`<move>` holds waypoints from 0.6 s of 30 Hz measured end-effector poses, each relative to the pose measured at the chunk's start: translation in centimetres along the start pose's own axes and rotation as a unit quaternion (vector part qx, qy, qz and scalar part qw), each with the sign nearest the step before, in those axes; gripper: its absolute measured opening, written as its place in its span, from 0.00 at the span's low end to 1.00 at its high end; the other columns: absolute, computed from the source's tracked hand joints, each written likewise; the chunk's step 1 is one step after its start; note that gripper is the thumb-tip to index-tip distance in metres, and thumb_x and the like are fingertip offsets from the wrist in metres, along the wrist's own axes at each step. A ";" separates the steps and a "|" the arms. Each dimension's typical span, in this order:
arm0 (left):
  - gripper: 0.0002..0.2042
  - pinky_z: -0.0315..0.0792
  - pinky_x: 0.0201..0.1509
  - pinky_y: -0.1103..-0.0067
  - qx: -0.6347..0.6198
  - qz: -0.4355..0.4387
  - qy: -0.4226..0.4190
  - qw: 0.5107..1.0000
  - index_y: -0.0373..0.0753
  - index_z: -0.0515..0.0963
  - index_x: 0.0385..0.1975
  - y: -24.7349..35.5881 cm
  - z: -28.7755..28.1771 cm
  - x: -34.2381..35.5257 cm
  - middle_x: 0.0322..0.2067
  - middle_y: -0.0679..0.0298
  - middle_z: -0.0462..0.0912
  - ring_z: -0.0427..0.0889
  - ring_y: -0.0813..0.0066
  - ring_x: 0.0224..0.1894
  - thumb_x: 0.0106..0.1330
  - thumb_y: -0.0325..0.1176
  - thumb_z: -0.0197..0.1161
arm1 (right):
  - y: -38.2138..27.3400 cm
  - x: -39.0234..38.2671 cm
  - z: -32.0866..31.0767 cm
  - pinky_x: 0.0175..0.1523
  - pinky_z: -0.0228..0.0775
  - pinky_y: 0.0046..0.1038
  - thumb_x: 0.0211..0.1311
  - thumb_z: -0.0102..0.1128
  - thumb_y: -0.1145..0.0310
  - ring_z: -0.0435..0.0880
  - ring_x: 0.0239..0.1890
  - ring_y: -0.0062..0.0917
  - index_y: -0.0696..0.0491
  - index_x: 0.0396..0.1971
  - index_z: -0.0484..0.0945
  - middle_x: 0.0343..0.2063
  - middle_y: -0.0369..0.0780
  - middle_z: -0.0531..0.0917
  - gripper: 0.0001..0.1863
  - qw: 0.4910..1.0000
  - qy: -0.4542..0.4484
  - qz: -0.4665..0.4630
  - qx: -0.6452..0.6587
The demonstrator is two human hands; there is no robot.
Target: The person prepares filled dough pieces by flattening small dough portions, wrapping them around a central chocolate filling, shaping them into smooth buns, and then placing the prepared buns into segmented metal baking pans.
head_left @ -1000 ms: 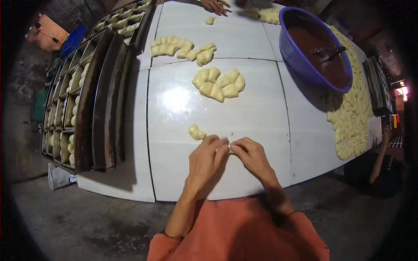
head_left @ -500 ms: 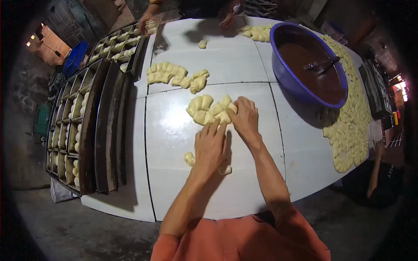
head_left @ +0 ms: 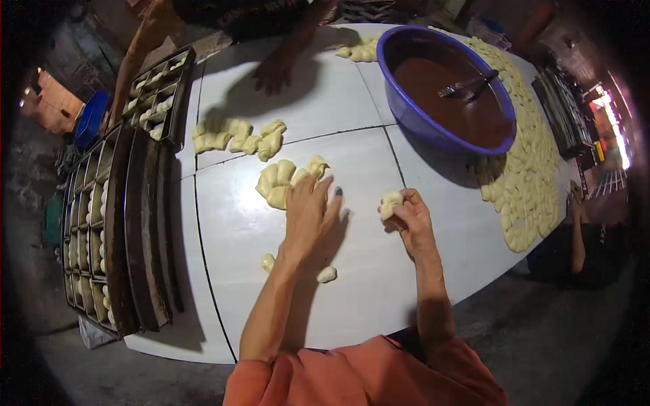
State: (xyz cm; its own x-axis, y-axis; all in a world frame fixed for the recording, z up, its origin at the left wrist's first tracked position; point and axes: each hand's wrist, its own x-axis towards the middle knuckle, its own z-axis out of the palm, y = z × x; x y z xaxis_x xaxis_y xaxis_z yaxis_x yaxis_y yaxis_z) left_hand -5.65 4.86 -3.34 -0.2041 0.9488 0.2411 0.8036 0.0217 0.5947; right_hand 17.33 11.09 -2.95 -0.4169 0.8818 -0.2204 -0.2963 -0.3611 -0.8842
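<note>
Right now my left hand (head_left: pixel 308 213) lies flat, fingers spread, on the white table (head_left: pixel 237 230), fingertips touching the near edge of a dough pile (head_left: pixel 281 181). My right hand (head_left: pixel 409 220) is pinched around one dough piece (head_left: pixel 390 201), lifted just right of that pile.

A pale, soft lump of raw dough (head_left: pixel 391 201) sits pinched in fingertips, at three o'clock of the heaped pale dough pieces (head_left: pixel 283 181).
</note>
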 end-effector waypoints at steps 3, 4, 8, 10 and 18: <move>0.23 0.79 0.45 0.72 -0.298 -0.104 -0.086 0.945 0.30 0.81 0.49 4.7 -1.2 -1.3 0.44 0.50 0.85 0.85 0.62 0.44 0.62 0.43 0.70 | 0.7 -1.3 0.3 0.46 0.77 0.24 0.67 0.59 0.75 0.84 0.41 0.21 0.54 0.53 0.69 0.38 0.41 0.84 0.16 0.999 -0.034 0.008 -0.031; 0.21 0.79 0.44 0.73 -0.335 -0.131 -0.108 0.927 0.30 0.81 0.48 5.8 -1.6 -1.6 0.42 0.50 0.86 0.85 0.65 0.40 0.63 0.41 0.69 | 0.6 -1.7 1.2 0.46 0.77 0.24 0.67 0.59 0.75 0.84 0.41 0.21 0.54 0.53 0.69 0.38 0.41 0.84 0.16 0.999 -0.042 0.008 -0.026; 0.16 0.79 0.42 0.75 -0.351 -0.137 -0.109 0.920 0.31 0.83 0.45 5.9 -1.9 -2.4 0.37 0.53 0.87 0.86 0.70 0.34 0.65 0.36 0.66 | -0.3 -2.7 2.7 0.47 0.77 0.23 0.68 0.60 0.74 0.82 0.41 0.19 0.58 0.57 0.71 0.39 0.39 0.84 0.19 0.994 -0.065 0.010 -0.090; 0.15 0.78 0.44 0.74 -0.324 -0.130 -0.122 0.929 0.32 0.82 0.47 6.2 -2.4 -2.4 0.39 0.53 0.87 0.86 0.66 0.37 0.66 0.36 0.65 | 0.1 -2.7 2.6 0.47 0.76 0.21 0.67 0.62 0.73 0.81 0.41 0.18 0.58 0.50 0.76 0.39 0.36 0.82 0.14 0.985 -0.057 -0.002 -0.161; 0.23 0.78 0.49 0.67 -0.389 0.033 0.165 0.906 0.33 0.75 0.58 10.7 1.4 -1.6 0.48 0.49 0.83 0.84 0.56 0.47 0.68 0.42 0.64 | -1.7 -3.8 4.1 0.45 0.78 0.21 0.62 0.65 0.78 0.82 0.39 0.19 0.55 0.43 0.76 0.38 0.36 0.81 0.12 0.997 -0.019 -0.078 -0.001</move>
State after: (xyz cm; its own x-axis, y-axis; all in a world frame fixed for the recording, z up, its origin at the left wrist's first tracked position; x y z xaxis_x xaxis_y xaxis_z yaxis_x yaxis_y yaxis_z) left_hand 4.08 4.01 1.56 -0.4289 0.7910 0.4363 0.2086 -0.3832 0.8998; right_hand 15.84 7.12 1.08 -0.3971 0.9155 -0.0646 -0.3592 -0.2198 -0.9070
